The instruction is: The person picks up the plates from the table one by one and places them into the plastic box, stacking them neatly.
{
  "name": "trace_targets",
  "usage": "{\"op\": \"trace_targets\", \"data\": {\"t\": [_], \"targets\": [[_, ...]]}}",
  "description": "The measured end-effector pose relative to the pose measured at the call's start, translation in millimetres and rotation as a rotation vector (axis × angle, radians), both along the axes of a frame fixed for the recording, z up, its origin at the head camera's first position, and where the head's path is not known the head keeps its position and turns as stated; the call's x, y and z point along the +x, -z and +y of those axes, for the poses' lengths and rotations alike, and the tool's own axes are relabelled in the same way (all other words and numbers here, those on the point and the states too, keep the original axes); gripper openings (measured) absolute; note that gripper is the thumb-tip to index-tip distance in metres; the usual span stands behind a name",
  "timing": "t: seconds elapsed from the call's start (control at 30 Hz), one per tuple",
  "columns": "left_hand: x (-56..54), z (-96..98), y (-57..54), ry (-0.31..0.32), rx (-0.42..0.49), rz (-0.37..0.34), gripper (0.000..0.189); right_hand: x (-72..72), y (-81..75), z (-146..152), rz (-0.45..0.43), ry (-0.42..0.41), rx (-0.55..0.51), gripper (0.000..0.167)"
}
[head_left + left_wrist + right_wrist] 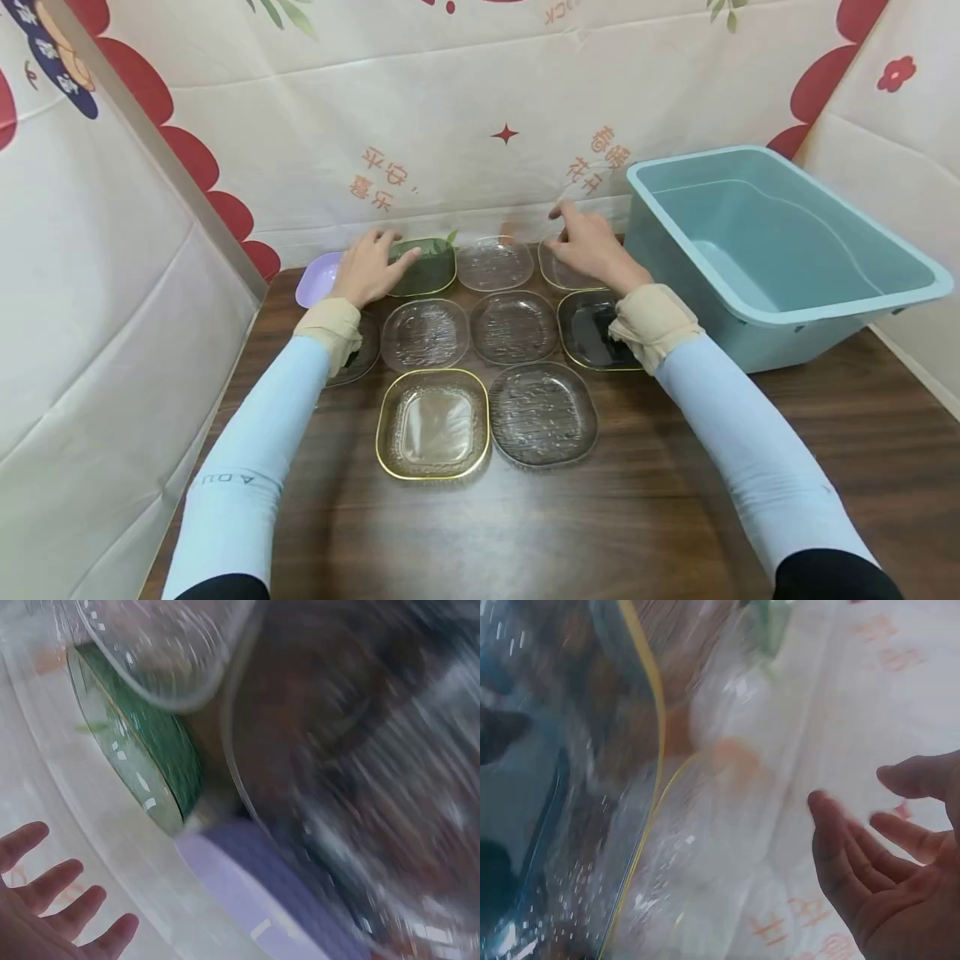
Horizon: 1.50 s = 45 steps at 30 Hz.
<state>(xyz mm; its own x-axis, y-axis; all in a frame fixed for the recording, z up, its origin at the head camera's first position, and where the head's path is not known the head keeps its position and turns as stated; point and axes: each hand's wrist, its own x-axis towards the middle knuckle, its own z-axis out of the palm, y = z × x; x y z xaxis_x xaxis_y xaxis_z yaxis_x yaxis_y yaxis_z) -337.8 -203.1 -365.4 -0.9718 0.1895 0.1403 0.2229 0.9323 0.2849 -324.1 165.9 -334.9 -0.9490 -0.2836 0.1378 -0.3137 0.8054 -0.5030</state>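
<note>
We see the purple dish [317,281] farthest left, just left of the green dish [426,268]; between the two the left hand [367,271] hovers, its fingers spread apart. Nearer us than the green dish sits a gold-rimmed amber dish [433,425]. To the green dish's right we find a clear dish [495,264], then a gold-rimmed clear dish [559,273] with the right hand [595,248] above it, thumb and fingers apart; well right of the green dish stands the blue tub [693,287]

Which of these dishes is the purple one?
The leftmost dish in the back row, beside the left hand; no other dish in view is purple.
</note>
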Motion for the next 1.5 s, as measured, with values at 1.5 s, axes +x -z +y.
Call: {"op": "trace_targets", "data": {"t": [1.5], "targets": [[11.8, -129.0, 30.1, -0.498, 0.104, -0.286, 0.037, 96.4, 11.5, 0, -0.022, -0.106, -0.201, 0.017]]}}
